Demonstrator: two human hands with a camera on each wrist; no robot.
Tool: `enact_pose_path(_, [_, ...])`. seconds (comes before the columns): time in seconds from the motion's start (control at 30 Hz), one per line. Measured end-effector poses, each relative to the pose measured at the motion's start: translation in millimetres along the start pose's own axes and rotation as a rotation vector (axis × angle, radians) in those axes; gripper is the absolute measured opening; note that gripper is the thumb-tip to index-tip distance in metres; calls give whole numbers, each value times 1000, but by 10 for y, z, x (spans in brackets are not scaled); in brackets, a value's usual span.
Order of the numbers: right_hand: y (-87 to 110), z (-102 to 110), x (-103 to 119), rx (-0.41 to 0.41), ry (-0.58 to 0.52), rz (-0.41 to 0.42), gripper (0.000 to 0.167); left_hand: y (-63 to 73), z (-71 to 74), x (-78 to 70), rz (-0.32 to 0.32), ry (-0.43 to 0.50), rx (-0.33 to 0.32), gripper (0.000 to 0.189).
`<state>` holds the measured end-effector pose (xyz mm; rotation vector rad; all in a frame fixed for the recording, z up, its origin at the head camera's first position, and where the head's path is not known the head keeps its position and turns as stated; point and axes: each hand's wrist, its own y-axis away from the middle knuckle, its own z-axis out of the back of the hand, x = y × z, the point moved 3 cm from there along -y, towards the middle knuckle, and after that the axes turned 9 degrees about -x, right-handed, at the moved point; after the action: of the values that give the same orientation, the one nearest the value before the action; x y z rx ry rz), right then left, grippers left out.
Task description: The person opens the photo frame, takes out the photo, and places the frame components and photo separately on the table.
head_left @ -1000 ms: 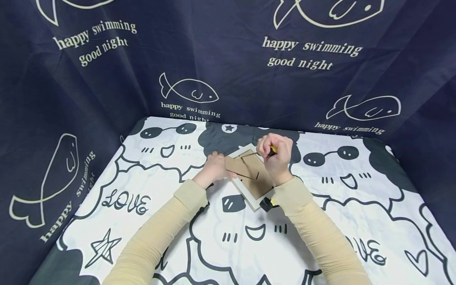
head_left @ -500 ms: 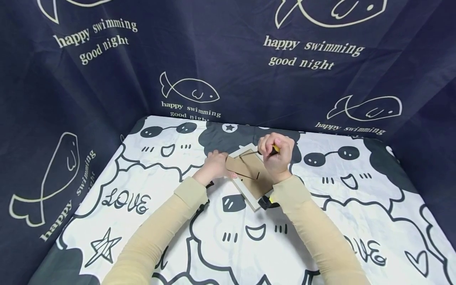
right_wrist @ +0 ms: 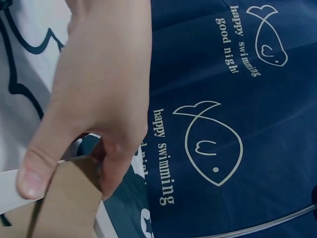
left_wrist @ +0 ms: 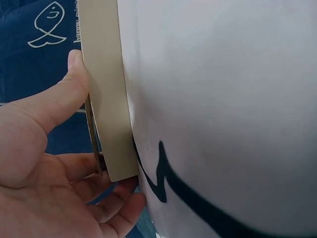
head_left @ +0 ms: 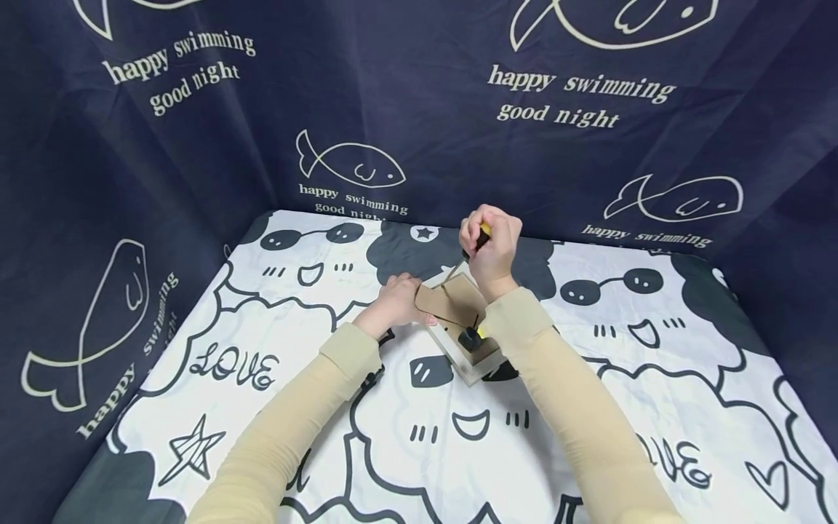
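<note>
A white picture frame point(head_left: 481, 367) lies back up on the patterned cloth, with a brown backing board point(head_left: 492, 346) set in it. A brown stand flap point(head_left: 452, 300) angles up off that board. My left hand point(head_left: 401, 300) holds the frame's left corner, thumb near the flap and fingers round the edge. The left wrist view shows this hand beside the frame's side edge point(left_wrist: 106, 94). My right hand point(head_left: 494, 251) grips a screwdriver by its yellow and black handle point(head_left: 483, 236). Its thin shaft point(head_left: 455, 270) slants down to the backing near the frame's far left side.
A white cloth point(head_left: 419, 451) with black cartoon prints covers the table. Dark blue curtains point(head_left: 445, 160) rise behind and at the sides. A black wrist camera point(head_left: 469, 339) under the right wrist hangs over the frame.
My right hand has moved up and slightly left, and the screwdriver now stands steeper. The left hand stays at the frame's corner.
</note>
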<state>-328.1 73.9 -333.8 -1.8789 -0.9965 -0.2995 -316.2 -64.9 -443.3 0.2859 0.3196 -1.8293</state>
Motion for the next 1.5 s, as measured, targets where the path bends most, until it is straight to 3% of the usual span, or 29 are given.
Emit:
enact_pose_path(0.33, [-67,-55,-56,-47,72,-41,35,-6,19,-20,29,-5,36,87])
enact_pose_path(0.73, [85,-41,7,34,123,0,36,-36,-5,-29,59,-26,50,84])
enact_pose_path(0.87, [128,-60,32,108,141,-9,35,-30,3,-32,73,-25,57,83])
enact_pose_path(1.13, [120,-105,22,371,168,-74,38,-20,7,-17,68,-6,50,78])
enact_pose_path(1.27, [122,-78,36,293,151,-96,37,-5,4,-6,62,-1,45,77])
enact_pose_path(1.5, [124,-77,62,-16,239,-33,34,23,6,1,55,-4,43,80])
